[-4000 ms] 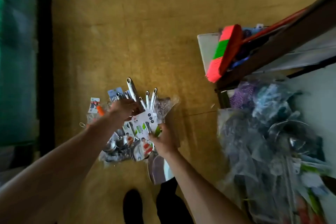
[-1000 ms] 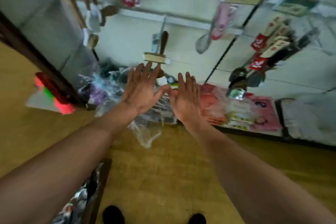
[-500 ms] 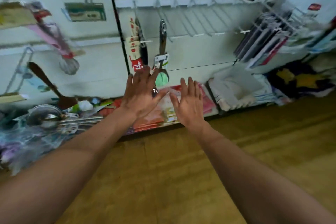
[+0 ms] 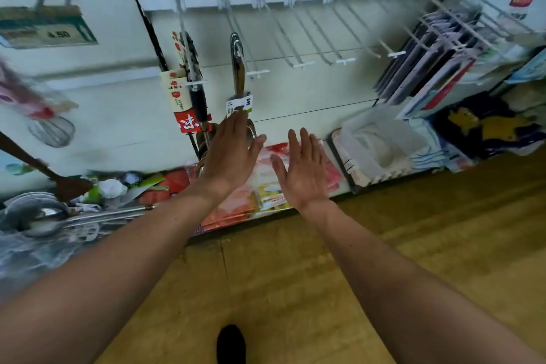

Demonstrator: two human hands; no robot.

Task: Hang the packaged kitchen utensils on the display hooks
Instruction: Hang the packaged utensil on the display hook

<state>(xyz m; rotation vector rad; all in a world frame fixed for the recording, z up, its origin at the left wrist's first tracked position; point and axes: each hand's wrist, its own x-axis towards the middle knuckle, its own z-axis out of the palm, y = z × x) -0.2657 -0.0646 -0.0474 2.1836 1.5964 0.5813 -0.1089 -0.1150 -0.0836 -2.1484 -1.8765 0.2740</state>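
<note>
Both my hands are held out flat, fingers straight, holding nothing. My left hand [image 4: 230,154] is in front of the lower end of a steel utensil with a white and green card [image 4: 238,74] that hangs on a white display hook [image 4: 245,47]. To its left hangs a black-handled utensil with a red and beige card [image 4: 189,91]. My right hand [image 4: 304,168] is a little to the right, apart from the wall. Several bare white hooks [image 4: 313,35] stick out of the rail to the right.
Flat dark packages [image 4: 428,59] hang at the right. Red packets [image 4: 233,204] and a white plastic rack [image 4: 378,148] lie on the low shelf. Loose steel ladles in plastic [image 4: 44,216] are piled at the left. A wooden floor [image 4: 295,289] lies below.
Four seconds ago both hands held packaged utensils over a floor pile. Since then the view swung up to the hook wall; both hands are flat and hold nothing, and the view has come closer.
</note>
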